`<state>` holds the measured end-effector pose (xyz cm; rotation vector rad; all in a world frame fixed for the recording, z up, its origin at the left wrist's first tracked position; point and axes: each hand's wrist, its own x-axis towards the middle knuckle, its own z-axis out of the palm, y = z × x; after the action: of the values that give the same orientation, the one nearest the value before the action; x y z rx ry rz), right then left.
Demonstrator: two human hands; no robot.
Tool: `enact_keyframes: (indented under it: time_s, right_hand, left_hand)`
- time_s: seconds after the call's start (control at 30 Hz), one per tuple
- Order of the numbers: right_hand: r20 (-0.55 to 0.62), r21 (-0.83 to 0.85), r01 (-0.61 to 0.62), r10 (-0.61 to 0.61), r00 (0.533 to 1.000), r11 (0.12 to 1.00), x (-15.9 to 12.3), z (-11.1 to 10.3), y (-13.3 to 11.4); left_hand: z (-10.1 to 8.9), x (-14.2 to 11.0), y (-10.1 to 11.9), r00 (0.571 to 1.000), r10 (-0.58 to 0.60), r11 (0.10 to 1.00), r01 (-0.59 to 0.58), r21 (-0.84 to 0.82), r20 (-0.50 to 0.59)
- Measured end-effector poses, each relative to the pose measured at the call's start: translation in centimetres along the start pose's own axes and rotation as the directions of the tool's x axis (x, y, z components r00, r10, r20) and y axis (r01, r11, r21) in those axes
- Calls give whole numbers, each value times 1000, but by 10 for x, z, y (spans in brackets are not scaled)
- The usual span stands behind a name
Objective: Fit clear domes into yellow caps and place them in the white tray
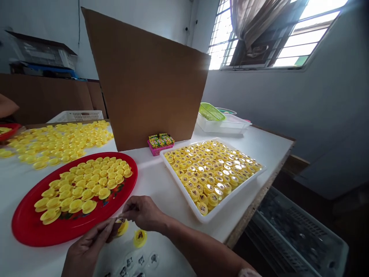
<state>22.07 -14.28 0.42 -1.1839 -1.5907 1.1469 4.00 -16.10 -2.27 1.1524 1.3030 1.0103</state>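
My left hand (90,244) is closed at the lower left, its thumb and fingers pinching a yellow round plastic piece (123,228) with a dark printed picture. My right hand (145,213) meets it from the right, fingertips pinched at the piece's upper edge; what lies between them is too small to make out. Just right of my fingers, a second yellow piece (140,239) with a picture rests on the white table (175,252). Clear round discs (141,261) printed with small animal faces lie below. Beyond my left hand is a red oval tray (25,231) bearing many yellow hat-shaped pieces (76,205).
A white tray (196,211) full of glossy pictured pieces stands at right. Behind are a pink basket (155,151) of small packets, an upright cardboard panel (155,84), and loose yellow pieces (63,140). Another person's arm (7,105) shows at far left.
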Motion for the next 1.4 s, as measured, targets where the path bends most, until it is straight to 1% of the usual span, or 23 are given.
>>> enact_keyframes:
  time_s: [0.07, 0.13, 0.27, 0.37, 0.5, 0.57, 0.67, 0.77, 0.83, 0.87, 0.93, 1.0, 1.07, 1.13, 1.23, 1.3, 1.33, 1.4]
  right_hand:
    - [-5, 38, -29, 30, 1000, 999, -3, 0, 8]
    - [-7, 90, -35, 36, 999, 995, -8, -3, 11]
    - [-4, 269, -36, 39, 999, 962, -13, -10, 5]
    - [-8, 359, -39, 44, 999, 933, -13, -10, -1]
    - [-47, 405, -43, 68, 997, 913, -15, -6, -4]
    - [-48, 384, -71, 96, 994, 921, -15, -3, -3]
    - [-16, 339, -126, 140, 990, 932, -15, -1, 0]
    - [43, 352, -131, 124, 991, 927, -16, -2, 1]
    - [98, 326, -93, 64, 993, 941, -17, -4, -1]
    - [120, 277, -56, 23, 993, 959, -18, -6, -3]
    - [145, 121, 54, -71, 987, 991, -20, -10, -7]
    - [163, -31, 156, -149, 975, 987, -21, -12, -10]
    - [175, -102, 192, -172, 969, 976, -22, -13, -12]
    - [176, -76, 146, -130, 976, 986, -22, -11, -11]
    - [134, 102, -29, 15, 991, 994, -20, -5, -7]
    - [81, 258, -131, 114, 990, 957, -19, -1, -5]
    - [54, 326, -158, 149, 987, 932, -19, 1, -4]
    - [7, 431, -171, 187, 982, 886, -19, 5, -3]
  left_hand:
    - [5, 2, 0, 1000, -9, 999, 10, -45, 22]
    - [14, 0, 5, 998, 5, 999, -2, -37, 69]
    - [32, -7, 21, 993, 66, 989, -53, -136, 95]
    - [34, -11, 27, 990, 72, 982, -50, -180, 117]
    - [33, -16, 27, 995, 71, 977, -55, -205, 74]
    - [33, -16, 26, 996, 70, 976, -58, -212, 49]
    - [33, -15, 25, 996, 81, 970, -73, -234, 23]
    - [30, -16, 26, 996, 72, 950, -52, -308, 54]
    - [26, -16, 26, 993, 71, 935, -33, -353, 95]
    - [24, -16, 26, 991, 71, 930, -24, -367, 116]
    - [19, -15, 26, 983, 58, 926, 13, -378, 174]
    - [14, -13, 25, 969, 31, 922, 67, -381, 246]
    - [10, -11, 23, 957, 12, 916, 106, -387, 289]
    - [10, -10, 21, 959, -4, 906, 123, -405, 283]
    - [14, -8, 20, 973, -47, 871, 150, -468, 225]
    - [19, -9, 19, 978, -72, 838, 165, -521, 194]
    - [21, -9, 19, 981, -77, 823, 164, -544, 179]
    - [26, -10, 18, 986, -82, 808, 151, -570, 145]
